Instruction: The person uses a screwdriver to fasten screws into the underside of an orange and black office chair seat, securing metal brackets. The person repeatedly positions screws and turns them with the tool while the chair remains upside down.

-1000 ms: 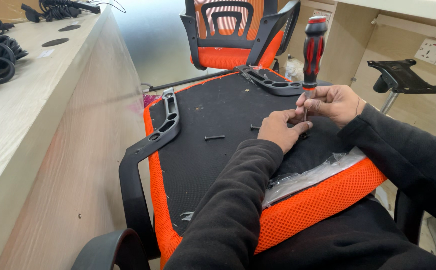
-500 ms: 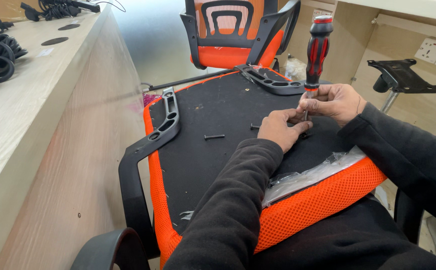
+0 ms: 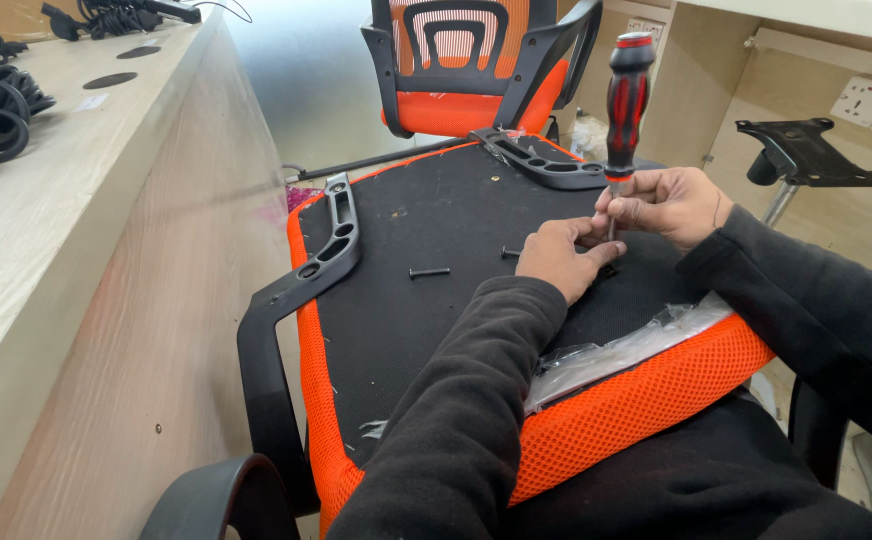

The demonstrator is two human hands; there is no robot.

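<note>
The red-and-black screwdriver point(image 3: 624, 100) stands upright on the black underside of the orange seat cushion point(image 3: 436, 230), its shaft pinched low down by the right hand point(image 3: 666, 205). The left hand point(image 3: 559, 257) lies curled on the cushion touching the shaft's foot, holding nothing visible. Two loose black bolts point(image 3: 429, 272) lie just left of it.

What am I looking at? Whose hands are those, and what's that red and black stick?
The camera sits on a person's head and looks down, so you see their own arms. The orange and black thing is a chair seat flipped upside down. The right hand holds a screwdriver, the red and black stick, standing upright on the seat. The left hand rests by its tip. A loose black bolt lies nearby. Another orange chair stands behind.
</note>
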